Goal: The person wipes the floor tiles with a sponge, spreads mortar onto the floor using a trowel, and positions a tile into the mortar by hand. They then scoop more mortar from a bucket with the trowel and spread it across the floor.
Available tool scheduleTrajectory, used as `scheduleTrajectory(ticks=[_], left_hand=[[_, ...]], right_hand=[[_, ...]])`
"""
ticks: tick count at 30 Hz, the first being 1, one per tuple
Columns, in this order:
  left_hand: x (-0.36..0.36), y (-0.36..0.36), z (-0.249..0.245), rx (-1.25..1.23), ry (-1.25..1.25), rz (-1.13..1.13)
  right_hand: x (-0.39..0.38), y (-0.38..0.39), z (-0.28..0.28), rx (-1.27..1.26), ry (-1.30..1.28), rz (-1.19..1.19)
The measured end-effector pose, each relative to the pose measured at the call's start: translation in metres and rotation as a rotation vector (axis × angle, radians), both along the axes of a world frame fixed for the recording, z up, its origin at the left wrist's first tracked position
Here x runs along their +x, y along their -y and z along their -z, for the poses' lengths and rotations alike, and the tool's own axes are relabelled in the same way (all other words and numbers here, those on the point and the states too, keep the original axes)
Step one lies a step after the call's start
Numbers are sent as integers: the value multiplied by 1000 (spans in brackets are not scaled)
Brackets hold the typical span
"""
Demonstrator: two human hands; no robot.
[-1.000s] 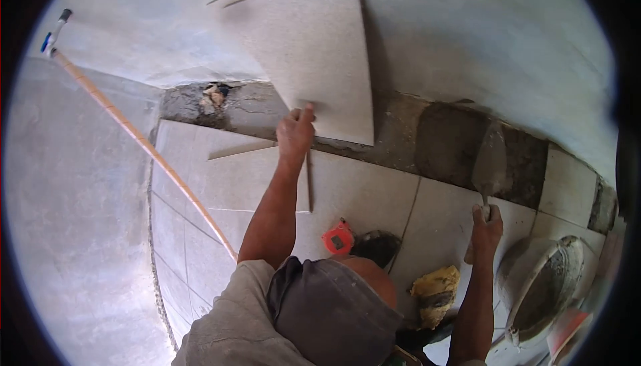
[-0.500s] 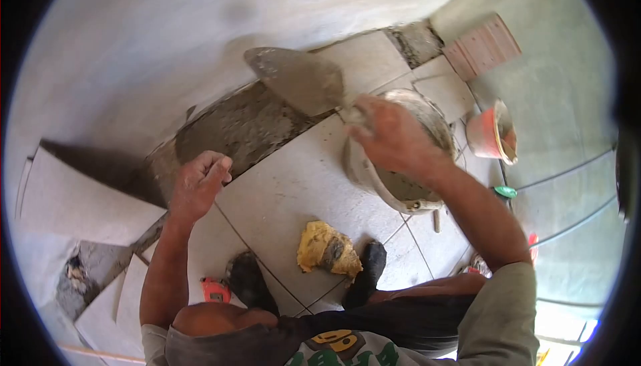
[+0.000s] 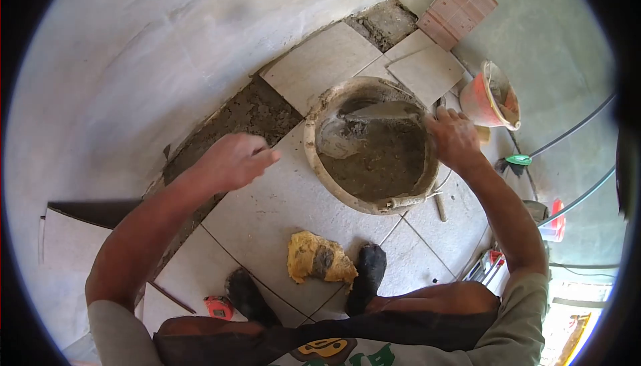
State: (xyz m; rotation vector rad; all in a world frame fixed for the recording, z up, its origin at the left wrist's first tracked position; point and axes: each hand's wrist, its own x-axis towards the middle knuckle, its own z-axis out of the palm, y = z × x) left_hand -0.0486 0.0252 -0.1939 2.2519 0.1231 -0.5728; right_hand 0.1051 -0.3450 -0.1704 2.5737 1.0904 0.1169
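My right hand (image 3: pixel 455 137) is closed at the right rim of a mortar-caked bucket (image 3: pixel 312 140), gripping a trowel whose handle is mostly hidden by the fingers. The trowel's blade (image 3: pixel 386 110) dips into the wet grey mortar (image 3: pixel 374 162) inside. My left hand (image 3: pixel 242 160), somewhat blurred, hangs loosely closed in the air with nothing visible in it. Below and beyond it runs a mortar-covered strip of floor (image 3: pixel 257 115) along the wall, bordered by pale floor tiles (image 3: pixel 267 199).
A yellow sponge (image 3: pixel 320 258) lies between my feet, and a red tape measure (image 3: pixel 218 307) is by the left foot. To the right stands a small orange bucket (image 3: pixel 482 99). A reddish tile (image 3: pixel 457 9) leans in the corner. Loose tiles (image 3: pixel 77 236) are at the left.
The trowel has gone from above the mortar strip into the bucket, carried rightward by my right hand. My left hand has shifted right and slightly up. The view has turned slightly.
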Motion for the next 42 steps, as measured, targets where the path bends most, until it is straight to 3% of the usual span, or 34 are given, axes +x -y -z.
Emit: scheduleTrajectory(ticks=[3, 6, 8, 14, 20, 30, 33, 35, 36, 38, 42], left_hand=[[33, 32, 15, 238, 19, 94], [43, 62, 24, 196, 40, 52], [37, 75, 29, -100, -14, -241], [36, 82, 24, -178, -29, -287], [29, 95, 19, -184, 2, -272], [24, 113, 0, -191, 33, -173], [24, 119, 0, -207, 42, -165], [26, 115, 1, -203, 39, -207], [26, 113, 2, -207, 42, -206], [26, 110, 3, -185, 15, -231], [29, 108, 8, -186, 36, -255]], right_hand=[[6, -13, 23, -71, -69, 28], [2, -13, 29, -114, -207, 109], [-6, -16, 27, -115, -280, 134], [-31, -23, 33, -74, -466, 48], [-46, -24, 14, -125, -686, 135], [-61, -24, -24, -183, -766, 172], [-58, -14, -29, -199, -712, 246], [-50, -8, -35, -171, -470, 267], [-44, -4, -33, -173, -467, 269], [-30, 8, -23, -207, -88, 173], [7, 28, -13, -75, 56, 47]])
